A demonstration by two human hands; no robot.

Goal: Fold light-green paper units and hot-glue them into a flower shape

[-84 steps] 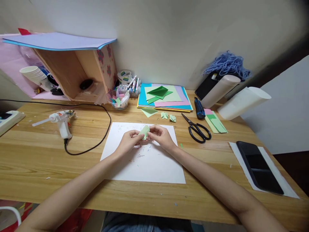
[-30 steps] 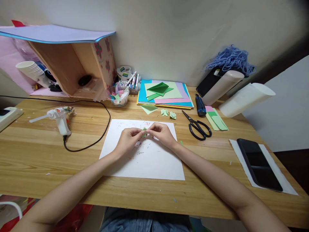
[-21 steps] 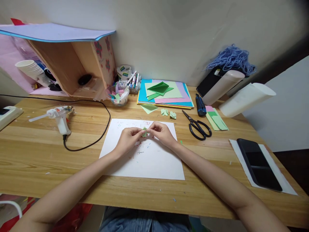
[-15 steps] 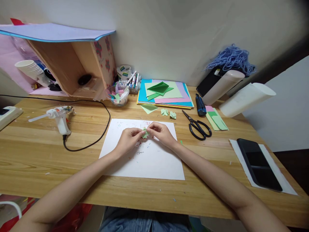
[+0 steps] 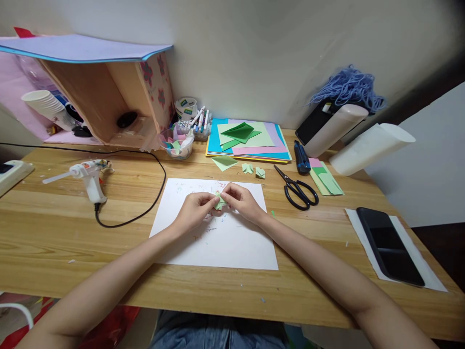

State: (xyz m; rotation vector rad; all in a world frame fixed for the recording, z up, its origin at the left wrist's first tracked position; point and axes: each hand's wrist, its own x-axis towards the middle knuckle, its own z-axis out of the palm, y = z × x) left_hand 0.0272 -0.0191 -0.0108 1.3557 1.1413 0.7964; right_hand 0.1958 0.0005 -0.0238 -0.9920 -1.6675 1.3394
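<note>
Between my two hands is a small folded piece of light green paper (image 5: 220, 202), held over a white sheet (image 5: 218, 247) marked with coloured specks. My left hand (image 5: 198, 208) pinches its left side with thumb and forefinger. On the other side, my right hand (image 5: 241, 201) grips the upper right of the piece, also with closed fingertips. The fingers cover part of the folds. Just beyond the sheet lie two small folded green papers (image 5: 247, 168) and a flat light green square (image 5: 224, 163).
Black-handled scissors (image 5: 298, 189) and a blue utility knife (image 5: 301, 157) lie to the right, a phone (image 5: 390, 247) farther right. A glue gun (image 5: 90, 179) with a looping cord stands left. Behind are stacked coloured papers (image 5: 250, 151), a tub of scraps (image 5: 178, 150) and a cardboard box (image 5: 158, 97).
The green paper piece has shifted slightly between my fingertips, and a little more of it shows below them. Both hands stay in nearly the same place.
</note>
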